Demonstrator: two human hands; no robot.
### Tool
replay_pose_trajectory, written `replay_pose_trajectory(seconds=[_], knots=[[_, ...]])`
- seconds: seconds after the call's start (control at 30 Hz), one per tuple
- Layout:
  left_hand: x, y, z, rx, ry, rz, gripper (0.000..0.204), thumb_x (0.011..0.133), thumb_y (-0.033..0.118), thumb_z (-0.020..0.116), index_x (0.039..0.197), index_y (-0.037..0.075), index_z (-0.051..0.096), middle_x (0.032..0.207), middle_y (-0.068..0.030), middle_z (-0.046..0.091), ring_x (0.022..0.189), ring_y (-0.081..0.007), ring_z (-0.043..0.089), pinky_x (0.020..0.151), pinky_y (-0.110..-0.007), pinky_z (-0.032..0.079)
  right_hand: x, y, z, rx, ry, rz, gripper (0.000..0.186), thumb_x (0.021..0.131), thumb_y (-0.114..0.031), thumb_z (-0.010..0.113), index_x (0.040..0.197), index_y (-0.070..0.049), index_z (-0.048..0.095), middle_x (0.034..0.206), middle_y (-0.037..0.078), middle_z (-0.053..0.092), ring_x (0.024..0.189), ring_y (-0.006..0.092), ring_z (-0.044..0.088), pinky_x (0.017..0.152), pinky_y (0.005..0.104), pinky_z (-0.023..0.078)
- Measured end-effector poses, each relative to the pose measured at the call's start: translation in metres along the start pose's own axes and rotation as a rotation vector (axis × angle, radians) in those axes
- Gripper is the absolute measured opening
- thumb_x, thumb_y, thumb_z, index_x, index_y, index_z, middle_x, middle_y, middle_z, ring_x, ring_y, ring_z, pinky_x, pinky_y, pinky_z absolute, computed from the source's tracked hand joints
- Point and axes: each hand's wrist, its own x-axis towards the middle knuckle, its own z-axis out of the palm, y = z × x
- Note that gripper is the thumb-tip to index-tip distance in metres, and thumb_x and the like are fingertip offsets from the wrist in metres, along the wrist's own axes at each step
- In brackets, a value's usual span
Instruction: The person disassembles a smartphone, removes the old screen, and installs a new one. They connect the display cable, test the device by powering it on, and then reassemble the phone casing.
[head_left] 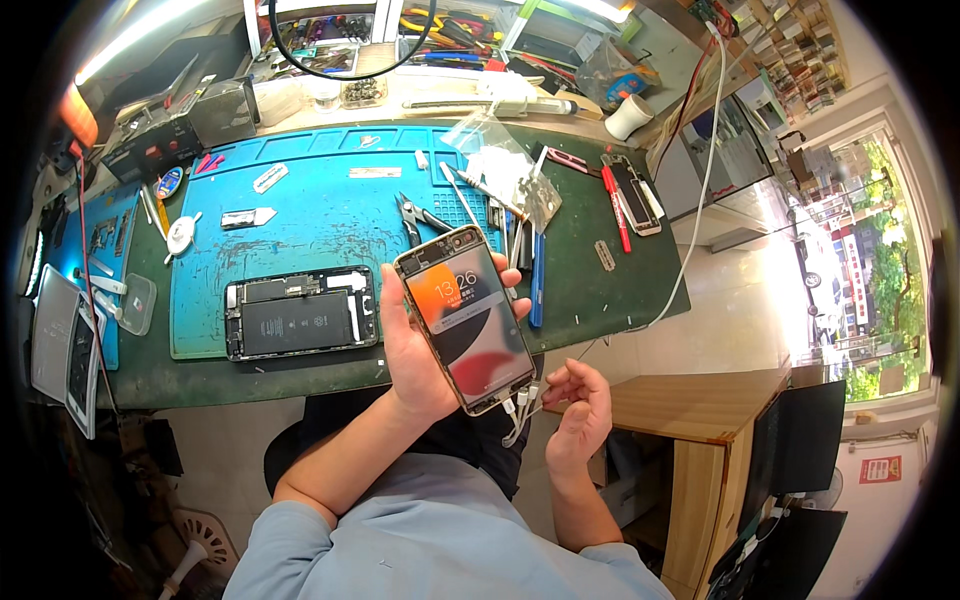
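My left hand is closed around a smartphone, thumb along its left edge and fingertips over its right edge. The phone is tilted, its screen lit with a lock screen, and its metal parts show bare at the top and bottom ends. White cable plugs hang at its lower end. Just right of them is my right hand, fingers loosely bent and apart from the thumb, with nothing visible in it. On the blue mat lies an opened phone body with its black battery showing.
Cutting pliers, a blue-handled tool, a red pen and a phone frame lie beyond the phone. A clear plastic bag sits at the mat's back. A white cord hangs at right above a wooden cabinet.
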Motion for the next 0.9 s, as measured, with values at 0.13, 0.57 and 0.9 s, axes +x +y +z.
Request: replay_pose_trajectory(seconds=[0.13, 0.57, 0.9], knots=[[0.000, -0.001, 0.000, 0.006, 0.004, 0.004, 0.097, 0.094, 0.082, 0.035, 0.140, -0.002, 0.049, 0.127, -0.0181, 0.061, 0.112, -0.0332, 0.066, 0.098, -0.045, 0.055, 0.002, -0.001, 0.001, 0.035, 0.021, 0.007, 0.072, 0.100, -0.060, 0.055, 0.128, 0.006, 0.058, 0.101, 0.011, 0.067, 0.077, 0.0129, 0.061, 0.067, 0.0266, 0.052], [0.001, 0.000, 0.001, 0.015, 0.009, 0.007, 0.095, 0.095, 0.081, 0.035, 0.141, -0.001, 0.049, 0.129, -0.0187, 0.060, 0.113, -0.0336, 0.065, 0.098, -0.047, 0.055, 0.021, -0.012, 0.004, 0.019, -0.008, -0.090, 0.063, 0.101, -0.053, 0.059, 0.127, 0.004, 0.060, 0.100, 0.011, 0.067, 0.075, 0.0132, 0.061, 0.067, 0.0261, 0.051], [0.001, -0.002, 0.005, 0.041, -0.005, 0.054, 0.092, 0.097, 0.078, 0.033, 0.142, -0.001, 0.049, 0.134, -0.0157, 0.057, 0.122, -0.0288, 0.059, 0.104, -0.049, 0.052, 0.032, -0.021, 0.005, 0.014, -0.028, -0.144, 0.060, 0.100, -0.050, 0.064, 0.127, 0.003, 0.060, 0.099, 0.010, 0.068, 0.073, 0.0128, 0.060, 0.067, 0.0261, 0.051]])
